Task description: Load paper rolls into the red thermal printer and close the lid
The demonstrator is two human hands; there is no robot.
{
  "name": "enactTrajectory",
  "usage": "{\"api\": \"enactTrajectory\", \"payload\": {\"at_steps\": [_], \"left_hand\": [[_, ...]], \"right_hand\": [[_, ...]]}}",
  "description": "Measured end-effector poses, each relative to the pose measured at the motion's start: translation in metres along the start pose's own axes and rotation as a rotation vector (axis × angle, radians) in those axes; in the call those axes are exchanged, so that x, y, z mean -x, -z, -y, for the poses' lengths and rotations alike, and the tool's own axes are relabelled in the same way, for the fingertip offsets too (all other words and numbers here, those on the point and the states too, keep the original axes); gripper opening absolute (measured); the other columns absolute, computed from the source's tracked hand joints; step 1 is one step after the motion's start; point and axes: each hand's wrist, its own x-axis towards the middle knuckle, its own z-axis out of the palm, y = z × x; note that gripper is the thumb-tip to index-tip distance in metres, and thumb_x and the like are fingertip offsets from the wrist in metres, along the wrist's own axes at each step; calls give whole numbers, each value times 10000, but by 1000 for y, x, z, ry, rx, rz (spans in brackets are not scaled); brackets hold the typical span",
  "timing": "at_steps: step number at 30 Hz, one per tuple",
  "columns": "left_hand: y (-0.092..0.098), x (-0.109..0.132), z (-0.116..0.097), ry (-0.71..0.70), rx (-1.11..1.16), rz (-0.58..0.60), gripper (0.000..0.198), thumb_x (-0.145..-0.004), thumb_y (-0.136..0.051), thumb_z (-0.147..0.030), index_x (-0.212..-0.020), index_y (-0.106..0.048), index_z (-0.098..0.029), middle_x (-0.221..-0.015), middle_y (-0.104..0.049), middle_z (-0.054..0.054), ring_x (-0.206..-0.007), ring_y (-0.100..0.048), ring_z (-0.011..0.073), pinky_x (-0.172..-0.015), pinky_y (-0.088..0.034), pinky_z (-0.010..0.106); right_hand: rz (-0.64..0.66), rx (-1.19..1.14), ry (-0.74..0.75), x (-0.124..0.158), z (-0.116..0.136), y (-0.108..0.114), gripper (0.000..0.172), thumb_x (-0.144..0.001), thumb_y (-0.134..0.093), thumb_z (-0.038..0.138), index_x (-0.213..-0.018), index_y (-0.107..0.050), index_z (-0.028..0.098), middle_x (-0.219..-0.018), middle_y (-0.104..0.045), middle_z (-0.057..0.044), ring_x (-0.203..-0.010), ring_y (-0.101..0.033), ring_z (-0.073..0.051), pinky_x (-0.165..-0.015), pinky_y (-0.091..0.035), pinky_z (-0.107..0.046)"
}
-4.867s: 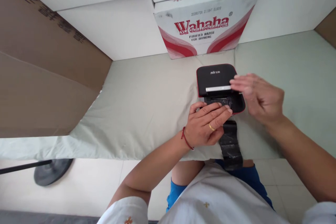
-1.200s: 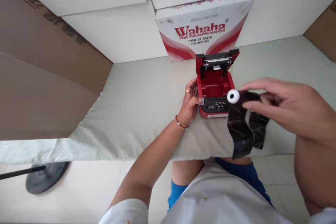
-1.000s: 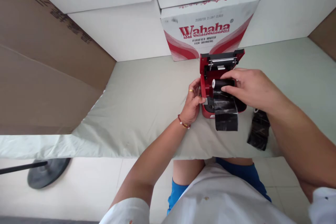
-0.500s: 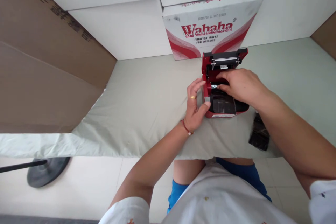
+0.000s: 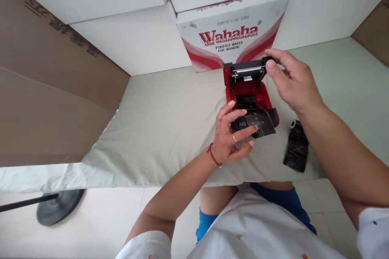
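Note:
A small red and black label printer [image 5: 267, 95] sits on the cloth with its lid [image 5: 247, 66] raised; a roller shows along the lid's inner side. From a roll inside, a black label strip [image 5: 264, 123] runs out over the front edge. My left hand [image 5: 232, 133] is at the printer's front left, index finger on top of the strip and thumb just below it, the other fingers spread toward the opening. My right hand [image 5: 293, 79] grips the lid's right corner between thumb and fingers. Its fingertips are partly hidden behind the lid.
A partly unrolled black roll [image 5: 296, 145] lies right of the printer. Behind stand a Wahaha water carton [image 5: 232, 36] and white boxes [image 5: 106, 40]. A large brown carton [image 5: 54, 89] is at the left. Green-grey cloth [image 5: 164, 129] covers the table.
My right hand has left the printer's inside and moved up to the lid's right corner. My left hand has shifted from the left side onto the black strip, which now reaches over the front.

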Motion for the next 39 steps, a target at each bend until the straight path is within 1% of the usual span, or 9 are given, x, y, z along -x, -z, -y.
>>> {"api": "enactTrajectory", "payload": {"at_steps": [6,10,15,19,22,26,32,36,39], "left_hand": [[1,-1,0,-20,-35,-29,306,-910,-743,-547,-1166,-824,-400,-1431,-665,61,-1475,-541,387,-1335,-318,715],[2,1,0,1,-44,-15,371,-930,-716,-553,-1266,-786,-412,-1430,-665,70,-1533,-508,404,-1341,-288,707],[8,0,8,97,128,-64,664,-990,-650,-600,-1622,-506,-453,-1514,-678,65,-1572,-543,376,-1410,-181,667],[12,-5,11,275,152,-96,561,-1116,-490,-525,-1662,-474,-396,-1459,-764,57,-1504,-650,310,-1443,-121,605],[12,-7,11,328,158,-134,456,-1152,-440,-452,-1573,-590,-363,-1388,-815,41,-1354,-756,270,-1423,-212,546],[10,-5,13,312,119,-149,431,-1150,-439,-437,-1513,-639,-316,-1309,-843,46,-1304,-774,264,-1332,-363,517],[9,-4,18,259,60,-143,425,-1129,-469,-458,-1461,-672,-287,-1257,-855,63,-1228,-783,283,-1208,-442,521],[7,-8,26,329,235,-184,350,-1052,-658,-451,-1375,-701,-322,-1200,-850,30,-1174,-778,268,-1136,-503,484],[5,-10,33,388,431,-234,443,-961,-791,-453,-1373,-671,-345,-1137,-825,11,-1225,-755,268,-1190,-488,476]], "right_hand": [[-79,16,248,42,-12,3,362,-1135,-477,425,-1267,-791,302,-1355,-824,-69,-1420,-681,-298,-1244,-501,-518],[-41,-38,396,68,-37,-2,315,-1119,-506,341,-1110,-818,300,-1222,-874,-57,-1290,-782,-276,-1209,-551,-544],[4,-19,243,76,-42,-7,409,-1112,-435,365,-1080,-843,358,-1214,-874,-58,-1313,-773,-303,-1145,-600,-609],[-20,-77,289,74,-39,-6,387,-1103,-465,324,-1075,-852,339,-1181,-881,-60,-1283,-790,-305,-1137,-614,-596],[-22,-98,325,75,-42,-7,348,-1102,-500,278,-1087,-845,327,-1205,-879,-45,-1283,-792,-290,-1138,-624,-573],[-95,-133,459,75,-50,-11,269,-1083,-576,210,-1095,-830,298,-1152,-889,-39,-1203,-826,-268,-1075,-663,-520],[-153,-128,556,72,-56,-16,232,-1068,-619,172,-1101,-827,269,-1127,-890,-59,-1147,-843,-275,-1044,-671,-490],[-142,-148,562,74,-55,-16,244,-1095,-585,222,-1170,-814,264,-1155,-878,-82,-1182,-815,-282,-1057,-639,-517],[-94,-159,635,80,-54,-18,317,-1114,-551,337,-1312,-788,262,-1267,-846,-104,-1245,-760,-306,-1080,-600,-559]]}}
